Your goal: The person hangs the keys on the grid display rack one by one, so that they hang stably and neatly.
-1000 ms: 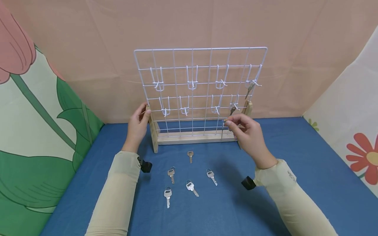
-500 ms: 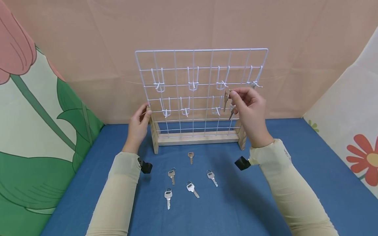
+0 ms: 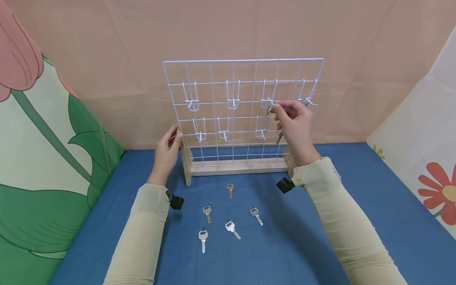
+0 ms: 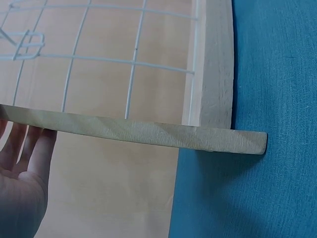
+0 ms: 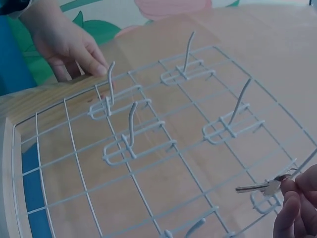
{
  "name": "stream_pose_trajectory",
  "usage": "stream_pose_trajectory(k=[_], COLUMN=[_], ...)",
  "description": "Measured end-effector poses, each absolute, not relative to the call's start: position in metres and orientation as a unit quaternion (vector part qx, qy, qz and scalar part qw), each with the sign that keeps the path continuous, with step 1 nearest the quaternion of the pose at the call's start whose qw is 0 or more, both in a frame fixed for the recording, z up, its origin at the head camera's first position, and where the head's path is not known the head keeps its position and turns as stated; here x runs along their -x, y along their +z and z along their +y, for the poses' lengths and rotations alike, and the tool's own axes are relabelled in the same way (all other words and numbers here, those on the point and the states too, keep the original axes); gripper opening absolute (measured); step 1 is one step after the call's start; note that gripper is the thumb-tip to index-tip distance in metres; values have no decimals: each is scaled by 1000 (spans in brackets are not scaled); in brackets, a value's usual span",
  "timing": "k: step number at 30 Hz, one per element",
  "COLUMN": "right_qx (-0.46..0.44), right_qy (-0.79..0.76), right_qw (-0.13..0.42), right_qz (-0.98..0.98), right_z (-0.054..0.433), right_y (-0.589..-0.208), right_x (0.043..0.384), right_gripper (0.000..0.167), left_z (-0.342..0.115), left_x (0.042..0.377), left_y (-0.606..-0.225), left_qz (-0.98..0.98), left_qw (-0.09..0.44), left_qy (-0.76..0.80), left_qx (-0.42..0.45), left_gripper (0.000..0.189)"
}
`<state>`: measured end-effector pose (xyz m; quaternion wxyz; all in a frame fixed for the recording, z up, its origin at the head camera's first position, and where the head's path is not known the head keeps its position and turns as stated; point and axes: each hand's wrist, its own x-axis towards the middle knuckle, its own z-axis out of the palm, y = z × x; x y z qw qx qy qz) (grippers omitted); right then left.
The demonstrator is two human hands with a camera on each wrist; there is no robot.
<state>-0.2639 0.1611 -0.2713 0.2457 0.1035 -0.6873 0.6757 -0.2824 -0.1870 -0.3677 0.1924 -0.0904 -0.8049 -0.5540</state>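
Note:
My left hand [image 3: 166,154] grips the wooden side post [image 4: 124,132] of a white wire grid rack [image 3: 243,60], thumb in front and fingers behind. At the upper row of hooks, my right hand [image 3: 296,126] pinches a silver key [image 5: 265,188] by its ring. That key hangs just by the third upper hook [image 3: 268,101]; whether the ring is around the hook I cannot tell. Below the right hand shows another key [image 3: 279,137], its top hidden by the fingers. Most of the upper right hook's key is hidden behind the hand.
Several keys lie loose on the blue tabletop, among them a near key [image 3: 203,238] and a key closest to the rack [image 3: 230,190]. More white hooks, such as the upper left hook [image 3: 192,103], project from the grid. A tan cloth backdrop [image 3: 107,71] stands behind.
My right hand has risen from the lower right of the grid to the third upper hook, carrying the key. The left hand stays on the post.

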Motion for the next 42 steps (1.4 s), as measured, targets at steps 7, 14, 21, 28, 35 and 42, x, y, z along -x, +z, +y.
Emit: stream_pose_trajectory(k=[7, 14, 21, 28, 35, 42], right_qx=[-75, -59, -71, -111, -148, -183], right_qy=[673, 683, 675, 694, 648, 544], right_qw=[230, 229, 243, 216, 157, 76], right_qz=[-699, -691, -693, -678, -730, -815], right_z=[154, 152, 158, 164, 168, 170], right_y=[-268, -268, -272, -283, -312, -352], right_x=[272, 276, 270, 248, 223, 213], right_gripper=[18, 16, 15, 9, 18, 10], left_z=[-187, -187, -187, -187, -183, -186], left_x=[282, 282, 282, 283, 276, 280], left_y=[-367, -367, -368, -368, -360, -365], left_qz=[-804, -806, -807, -805, -803, -805], left_qw=[194, 196, 193, 192, 178, 188], left_qy=[-555, -552, -551, -554, -562, -556], left_qx=[91, 90, 90, 89, 86, 87], left_gripper=[51, 51, 52, 51, 49, 51])
